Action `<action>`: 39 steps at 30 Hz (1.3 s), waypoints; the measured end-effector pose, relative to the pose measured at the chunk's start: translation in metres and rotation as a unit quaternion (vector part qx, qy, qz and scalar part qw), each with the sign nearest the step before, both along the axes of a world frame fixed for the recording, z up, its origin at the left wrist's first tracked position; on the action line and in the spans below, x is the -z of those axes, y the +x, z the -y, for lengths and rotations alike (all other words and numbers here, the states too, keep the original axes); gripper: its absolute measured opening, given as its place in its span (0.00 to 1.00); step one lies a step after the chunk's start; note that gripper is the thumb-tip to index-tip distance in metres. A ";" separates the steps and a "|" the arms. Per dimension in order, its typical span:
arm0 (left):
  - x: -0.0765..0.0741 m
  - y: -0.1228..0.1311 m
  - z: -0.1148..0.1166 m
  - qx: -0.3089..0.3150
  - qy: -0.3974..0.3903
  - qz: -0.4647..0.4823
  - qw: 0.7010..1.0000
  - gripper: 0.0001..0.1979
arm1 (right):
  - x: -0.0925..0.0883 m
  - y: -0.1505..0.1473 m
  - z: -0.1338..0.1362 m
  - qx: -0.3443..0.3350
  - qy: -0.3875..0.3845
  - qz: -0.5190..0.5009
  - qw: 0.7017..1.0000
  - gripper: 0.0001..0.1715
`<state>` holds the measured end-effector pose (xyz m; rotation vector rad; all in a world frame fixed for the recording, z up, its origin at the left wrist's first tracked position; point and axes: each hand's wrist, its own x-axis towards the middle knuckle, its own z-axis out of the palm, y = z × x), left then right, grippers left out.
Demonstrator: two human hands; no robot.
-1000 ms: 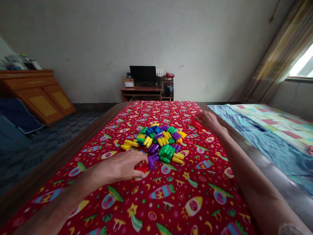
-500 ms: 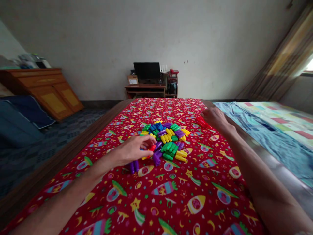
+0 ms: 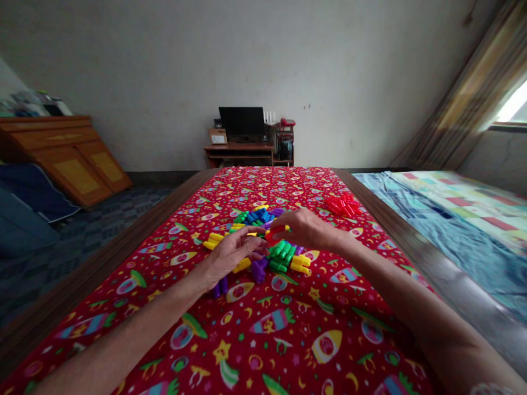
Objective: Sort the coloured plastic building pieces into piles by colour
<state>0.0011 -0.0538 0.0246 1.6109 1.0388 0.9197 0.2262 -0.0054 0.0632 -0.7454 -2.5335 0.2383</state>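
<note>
Over a pile of plastic toy pieces [image 3: 283, 251] in green, yellow, purple and blue, my two hands come close together. My right hand [image 3: 302, 227] has its fingers closed on a red plastic piece [image 3: 272, 236], partly hidden by the fingers. Just to its left, my left hand [image 3: 236, 249] hangs with fingers stretched out and apart, nothing visible in them. Purple pieces [image 3: 220, 288] lie below the left hand, yellow ones [image 3: 213, 240] beside it. Farther right on the cloth is a heap of red pieces [image 3: 342, 204], apart from the mixed pile.
A red cloth [image 3: 272, 329] with rocket prints covers the table. To the right stands a bed [image 3: 461, 214] with blue and patchwork covers. A desk with a monitor [image 3: 241, 123] is against the far wall; a wooden cabinet [image 3: 69, 156] stands left.
My right hand has come from the red heap leftward to the mixed pile. The red piece that was at my left fingertips is now in my right hand, and my left hand has opened.
</note>
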 end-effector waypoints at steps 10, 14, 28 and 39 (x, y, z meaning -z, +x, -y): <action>0.018 0.011 0.016 0.154 0.454 -0.411 0.775 0.22 | 0.034 0.142 -0.082 0.576 -0.020 -0.113 0.809 0.20; 0.029 0.009 0.014 0.132 0.473 -0.454 0.744 0.20 | 0.045 0.150 -0.084 0.593 -0.050 -0.071 0.801 0.18; 0.022 -0.046 -0.041 -0.056 0.398 -0.342 0.849 0.20 | 0.059 0.053 -0.072 0.242 -0.099 -0.118 0.958 0.32; 0.049 -0.084 -0.065 -0.187 0.176 -0.269 0.928 0.34 | 0.082 -0.007 -0.033 0.053 -0.154 -0.094 0.982 0.47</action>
